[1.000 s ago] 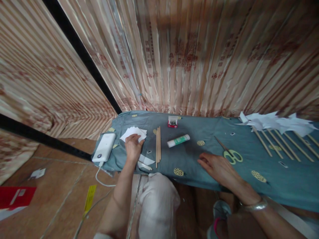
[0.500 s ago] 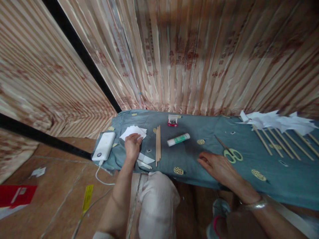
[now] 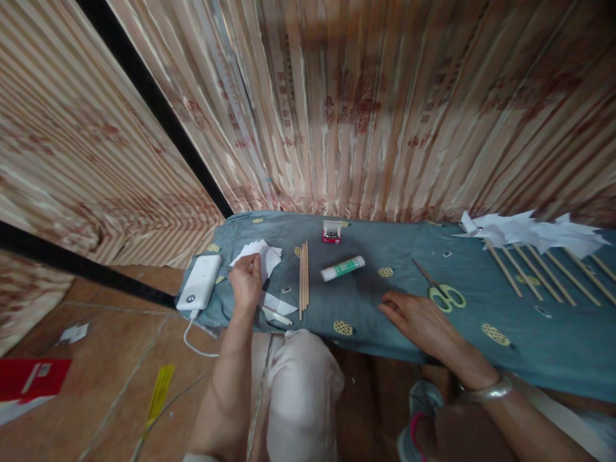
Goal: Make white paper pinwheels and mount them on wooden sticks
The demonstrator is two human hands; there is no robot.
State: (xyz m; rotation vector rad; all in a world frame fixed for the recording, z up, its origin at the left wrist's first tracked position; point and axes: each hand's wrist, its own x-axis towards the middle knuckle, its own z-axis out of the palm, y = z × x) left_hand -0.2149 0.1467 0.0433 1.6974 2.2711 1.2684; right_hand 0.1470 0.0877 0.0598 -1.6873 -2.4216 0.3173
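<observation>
My left hand (image 3: 245, 282) rests on a small stack of white paper squares (image 3: 264, 254) at the left end of a blue-grey cloth (image 3: 366, 301), its fingers curled and pinching the top sheet. My right hand (image 3: 418, 317) lies flat on the cloth with fingers stretched out, holding nothing. Green-handled scissors (image 3: 443, 292) lie just right of it. A few thin wooden sticks (image 3: 303, 279) lie side by side right of the paper. A glue stick (image 3: 342, 268) lies between the two hands, farther back.
A white power bank (image 3: 199, 282) with a cable sits at the cloth's left edge. A small red box (image 3: 331, 232) stands near the striped curtain. Several sticks (image 3: 543, 276) topped with white paper shapes (image 3: 529, 232) lie at right. Red paper (image 3: 29, 378) lies on the floor.
My left hand has shifted slightly left on the paper stack and its fingers have curled to pinch a sheet. My right hand has stayed put.
</observation>
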